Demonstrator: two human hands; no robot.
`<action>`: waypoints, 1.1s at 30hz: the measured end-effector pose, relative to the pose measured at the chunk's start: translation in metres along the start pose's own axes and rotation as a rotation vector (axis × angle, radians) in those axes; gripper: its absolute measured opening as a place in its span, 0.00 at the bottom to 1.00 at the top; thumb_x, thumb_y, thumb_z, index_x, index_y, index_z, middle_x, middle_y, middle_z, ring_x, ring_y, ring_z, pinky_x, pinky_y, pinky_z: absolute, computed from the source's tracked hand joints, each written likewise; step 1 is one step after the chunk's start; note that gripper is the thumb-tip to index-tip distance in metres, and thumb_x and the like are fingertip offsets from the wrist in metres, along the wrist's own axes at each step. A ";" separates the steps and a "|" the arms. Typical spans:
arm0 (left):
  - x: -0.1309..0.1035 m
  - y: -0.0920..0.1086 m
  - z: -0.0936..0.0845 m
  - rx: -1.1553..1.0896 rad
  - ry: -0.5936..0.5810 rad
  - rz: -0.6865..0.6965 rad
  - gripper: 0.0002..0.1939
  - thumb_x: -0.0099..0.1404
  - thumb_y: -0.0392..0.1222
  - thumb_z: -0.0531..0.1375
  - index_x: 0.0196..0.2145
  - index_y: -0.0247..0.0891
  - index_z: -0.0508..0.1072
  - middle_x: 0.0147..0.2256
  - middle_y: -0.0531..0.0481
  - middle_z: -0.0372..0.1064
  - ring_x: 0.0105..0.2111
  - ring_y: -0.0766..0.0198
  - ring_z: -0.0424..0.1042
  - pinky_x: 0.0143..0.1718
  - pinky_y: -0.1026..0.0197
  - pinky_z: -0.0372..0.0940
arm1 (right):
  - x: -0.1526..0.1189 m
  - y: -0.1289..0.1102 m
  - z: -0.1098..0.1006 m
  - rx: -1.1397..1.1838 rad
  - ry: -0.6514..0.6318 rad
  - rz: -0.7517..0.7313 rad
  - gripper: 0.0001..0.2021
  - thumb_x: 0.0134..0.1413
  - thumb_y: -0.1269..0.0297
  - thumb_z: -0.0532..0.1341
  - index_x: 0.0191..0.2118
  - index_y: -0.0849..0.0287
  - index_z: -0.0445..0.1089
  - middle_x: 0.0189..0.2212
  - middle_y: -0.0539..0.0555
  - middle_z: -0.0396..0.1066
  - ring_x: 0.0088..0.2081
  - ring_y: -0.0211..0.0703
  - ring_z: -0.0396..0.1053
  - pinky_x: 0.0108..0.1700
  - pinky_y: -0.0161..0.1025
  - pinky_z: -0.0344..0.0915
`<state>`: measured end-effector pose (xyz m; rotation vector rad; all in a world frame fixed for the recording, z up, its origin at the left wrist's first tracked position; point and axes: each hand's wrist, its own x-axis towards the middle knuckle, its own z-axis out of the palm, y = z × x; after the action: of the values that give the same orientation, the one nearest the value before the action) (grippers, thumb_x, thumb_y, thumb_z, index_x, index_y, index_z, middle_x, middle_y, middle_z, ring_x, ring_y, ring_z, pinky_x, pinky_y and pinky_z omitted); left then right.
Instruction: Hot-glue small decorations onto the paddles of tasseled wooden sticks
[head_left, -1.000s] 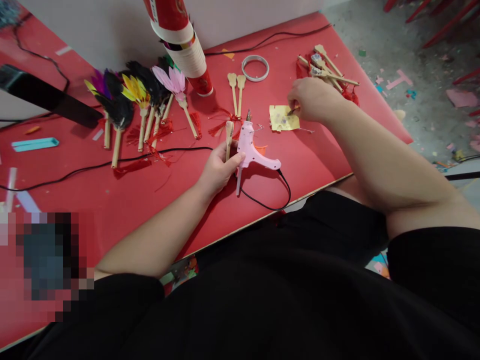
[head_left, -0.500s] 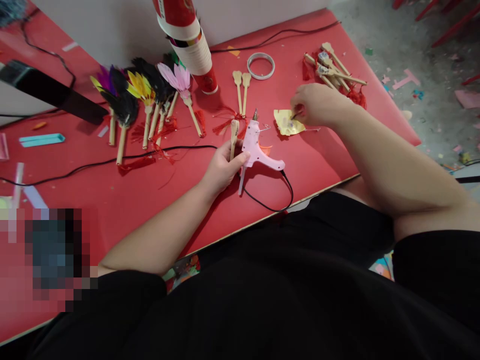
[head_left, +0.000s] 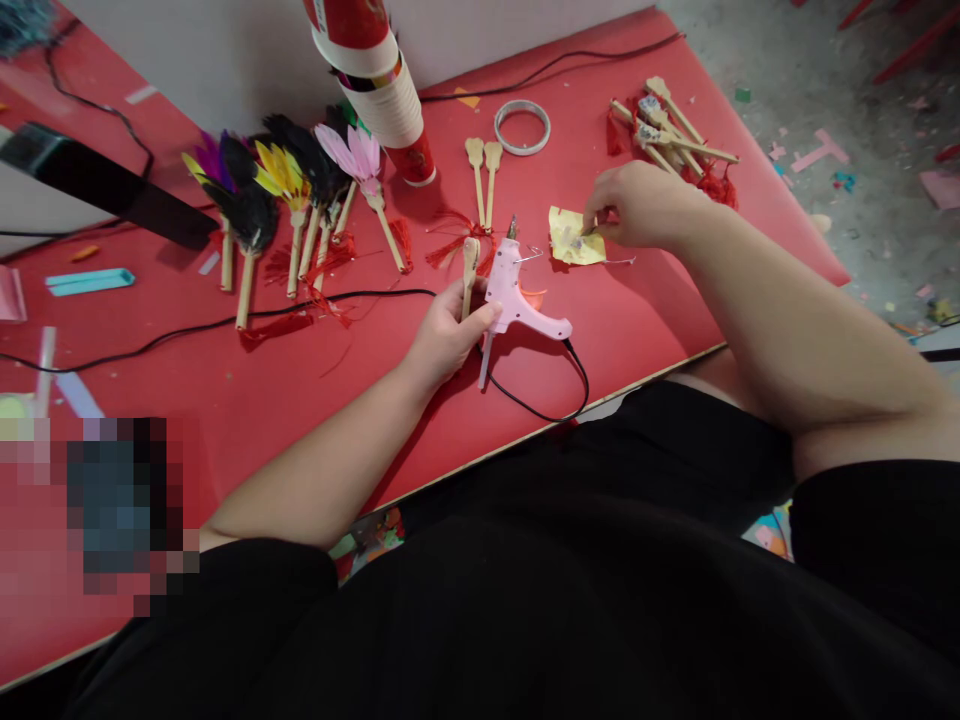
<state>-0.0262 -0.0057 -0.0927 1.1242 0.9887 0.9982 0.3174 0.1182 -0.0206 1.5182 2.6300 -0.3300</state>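
Observation:
My left hand (head_left: 450, 335) is closed around a small wooden stick (head_left: 469, 270) and the body of a pink glue gun (head_left: 510, 290), whose metal nozzle points away from me. A clear glue stick juts from the gun's rear. My right hand (head_left: 634, 203) is pinched over the right edge of a crumpled yellow paper (head_left: 566, 240); what its fingertips hold is too small to make out. Two wooden sticks with red tassels (head_left: 484, 180) lie just beyond the gun. Several feathered sticks (head_left: 281, 190) lie to the left.
A stack of paper cups (head_left: 386, 105) stands at the back beside a roll of tape (head_left: 522, 128). More tasselled sticks (head_left: 675, 135) are piled at the right. Black cables cross the red table (head_left: 300, 390). A black box-like object (head_left: 112, 185) stands left.
My right hand has shifted slightly right over the yellow paper, whose lower edge has moved a little. My left hand keeps the same hold.

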 end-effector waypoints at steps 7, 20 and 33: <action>-0.002 0.004 0.002 0.042 0.011 -0.014 0.25 0.60 0.59 0.82 0.45 0.44 0.79 0.34 0.53 0.76 0.29 0.64 0.72 0.30 0.59 0.68 | 0.001 0.004 0.005 0.077 0.047 -0.010 0.18 0.65 0.79 0.65 0.47 0.49 0.88 0.50 0.56 0.87 0.47 0.50 0.75 0.58 0.49 0.69; -0.002 0.001 0.001 0.017 0.000 -0.013 0.26 0.60 0.58 0.82 0.46 0.43 0.80 0.35 0.53 0.76 0.31 0.64 0.73 0.31 0.60 0.69 | -0.007 0.016 0.010 0.344 0.124 0.034 0.17 0.61 0.62 0.67 0.49 0.61 0.90 0.52 0.64 0.90 0.43 0.44 0.75 0.51 0.48 0.69; -0.001 0.001 0.000 0.038 0.006 -0.019 0.24 0.60 0.56 0.81 0.46 0.44 0.80 0.35 0.52 0.76 0.31 0.62 0.73 0.31 0.59 0.69 | -0.006 0.021 0.014 0.344 0.150 0.030 0.19 0.58 0.51 0.68 0.49 0.53 0.89 0.52 0.67 0.91 0.43 0.48 0.73 0.52 0.51 0.69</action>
<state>-0.0269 -0.0064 -0.0915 1.1418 1.0255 0.9717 0.3378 0.1195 -0.0365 1.7391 2.7717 -0.7256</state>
